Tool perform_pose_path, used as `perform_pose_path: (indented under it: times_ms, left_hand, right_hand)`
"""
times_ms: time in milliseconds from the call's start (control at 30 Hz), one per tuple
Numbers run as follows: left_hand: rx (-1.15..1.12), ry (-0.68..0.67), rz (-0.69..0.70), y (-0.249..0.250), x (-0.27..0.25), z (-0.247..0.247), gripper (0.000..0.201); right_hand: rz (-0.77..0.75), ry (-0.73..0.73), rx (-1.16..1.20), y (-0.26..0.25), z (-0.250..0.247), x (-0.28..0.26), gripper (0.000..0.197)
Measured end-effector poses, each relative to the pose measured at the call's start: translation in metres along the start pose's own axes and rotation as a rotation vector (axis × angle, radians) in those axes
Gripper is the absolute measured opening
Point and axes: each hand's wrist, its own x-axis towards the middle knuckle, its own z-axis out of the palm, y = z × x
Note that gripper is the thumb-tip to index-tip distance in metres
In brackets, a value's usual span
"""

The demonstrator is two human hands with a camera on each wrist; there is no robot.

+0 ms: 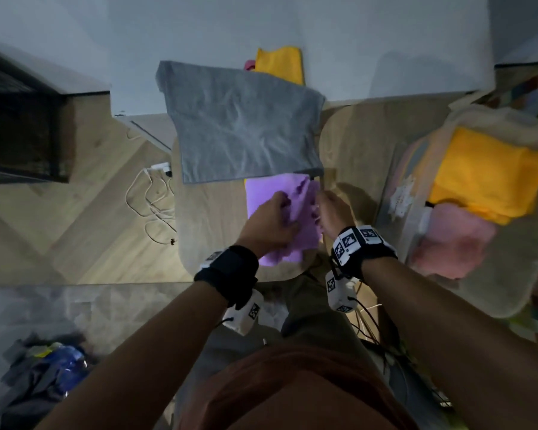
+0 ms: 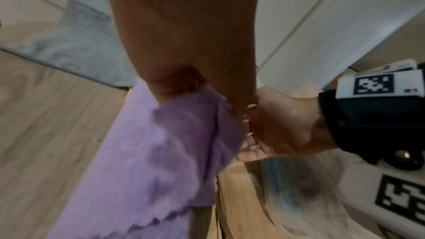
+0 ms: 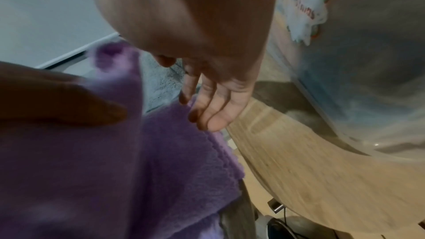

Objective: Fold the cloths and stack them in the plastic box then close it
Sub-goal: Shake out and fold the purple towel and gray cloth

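Note:
A purple cloth (image 1: 261,193) lies partly folded on the near part of a round wooden table (image 1: 205,218). My left hand (image 1: 274,218) grips a bunched fold of the purple cloth (image 2: 149,161) from above. My right hand (image 1: 331,209) is beside it, and its loosely straight fingers (image 3: 207,108) touch the right edge of the purple cloth (image 3: 161,170); the thumb is off the fabric. A grey cloth (image 1: 243,122) lies spread flat just behind. The clear plastic box (image 1: 396,181) stands open at the right and holds a folded yellow cloth (image 1: 485,172) and a pink one (image 1: 457,240).
Another yellow cloth (image 1: 280,63) and a bit of pink fabric (image 1: 248,65) lie at the table's far side, by the white wall. White cables (image 1: 149,197) trail on the wooden floor to the left. The box sits on a beige mat (image 1: 510,274).

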Motion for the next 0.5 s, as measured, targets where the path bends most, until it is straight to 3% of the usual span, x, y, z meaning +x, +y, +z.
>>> perform_pose_path:
  times_ms: [100,200,267,300,400,500]
  left_hand:
    - [-0.033,-0.004,0.014,0.002,0.009,0.017,0.035]
    - [0.003,0.265,-0.067,-0.022,0.022,0.022,0.031]
    - [0.04,0.448,-0.184,-0.038,0.028,0.02,0.05]
    - [0.033,0.446,-0.28,-0.044,0.032,0.017,0.066]
    - [-0.047,0.203,-0.551,-0.054,0.04,0.006,0.088]
    - [-0.128,0.175,-0.44,-0.063,0.044,0.005,0.082]
  right_hand:
    - [0.045,-0.015,-0.028,0.004,-0.013,-0.003,0.065]
    - [0.064,-0.009,-0.039,0.01,-0.021,0.001,0.055]
    - [0.035,-0.018,-0.004,0.013,-0.022,0.001,0.051]
    - [0.015,-0.029,0.02,0.013,-0.022,0.002,0.053]
    - [-0.051,-0.054,0.023,0.01,-0.017,0.006,0.066]
    - [-0.154,-0.061,0.013,0.01,-0.011,0.009,0.083]
